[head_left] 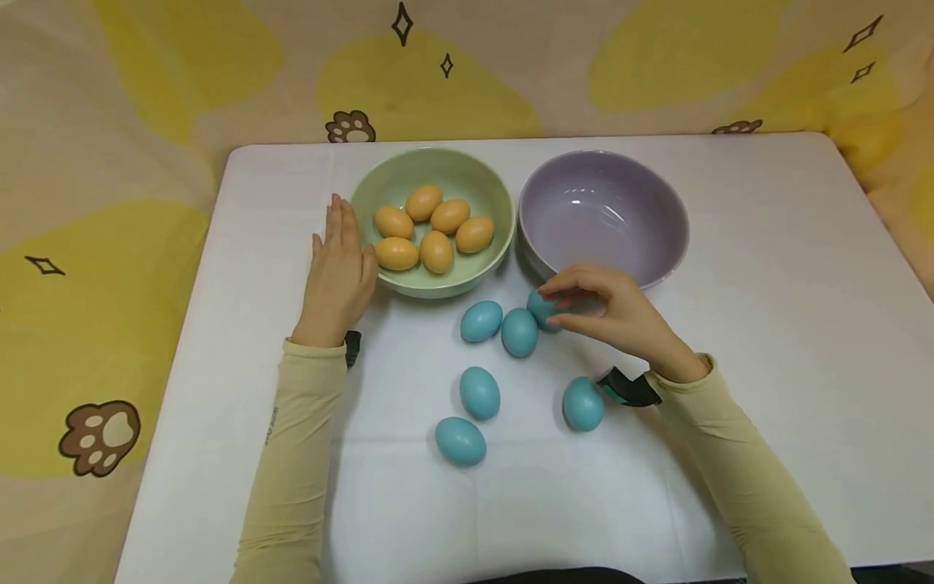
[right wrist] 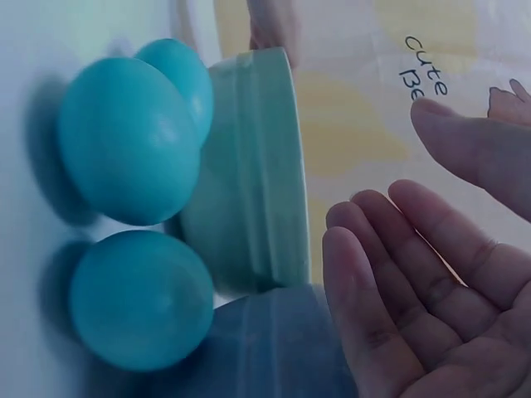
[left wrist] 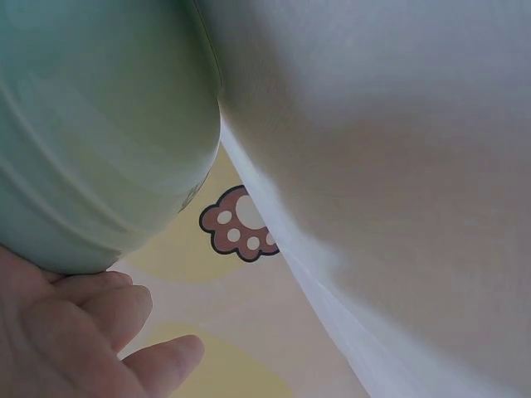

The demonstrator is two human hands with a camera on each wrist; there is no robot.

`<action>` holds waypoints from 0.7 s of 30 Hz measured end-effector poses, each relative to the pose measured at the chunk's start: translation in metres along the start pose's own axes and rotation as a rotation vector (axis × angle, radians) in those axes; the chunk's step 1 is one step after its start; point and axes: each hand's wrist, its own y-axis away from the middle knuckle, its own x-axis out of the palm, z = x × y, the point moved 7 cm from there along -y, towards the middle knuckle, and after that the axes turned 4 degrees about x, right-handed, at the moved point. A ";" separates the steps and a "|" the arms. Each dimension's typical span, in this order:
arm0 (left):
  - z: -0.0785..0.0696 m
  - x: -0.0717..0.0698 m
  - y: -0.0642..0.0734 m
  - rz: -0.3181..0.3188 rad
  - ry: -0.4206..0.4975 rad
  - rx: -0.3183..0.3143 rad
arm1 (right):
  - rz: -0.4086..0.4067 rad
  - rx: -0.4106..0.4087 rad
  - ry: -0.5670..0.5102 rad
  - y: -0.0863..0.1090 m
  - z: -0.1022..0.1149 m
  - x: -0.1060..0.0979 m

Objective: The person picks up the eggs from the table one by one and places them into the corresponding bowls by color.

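Note:
My left hand [head_left: 338, 280] lies with straight fingers along the left side of the green bowl [head_left: 438, 285]. In the left wrist view its fingers touch the wall of that bowl [left wrist: 108, 124]. Several yellow-orange eggs [head_left: 438, 252] lie inside. My right hand [head_left: 609, 312] hovers over a blue egg [head_left: 541, 307], thumb and fingers spread apart and holding nothing. From the right wrist, a gap shows between the hand [right wrist: 440, 307] and the blue eggs [right wrist: 129, 141]. Two more blue eggs, one in the middle [head_left: 520, 332] and one at left [head_left: 481, 321], sit close beside it.
The purple bowl [head_left: 606, 211], with nothing in it, stands right of the green one. Nearer the front lie more blue eggs: two at centre-left [head_left: 479, 392] [head_left: 460, 441] and one [head_left: 583, 404] by the right wrist strap. A white cloth [head_left: 788, 324] covers the table.

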 end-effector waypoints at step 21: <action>-0.003 -0.001 0.001 0.004 0.026 -0.012 | 0.061 0.191 0.018 0.080 -0.021 0.001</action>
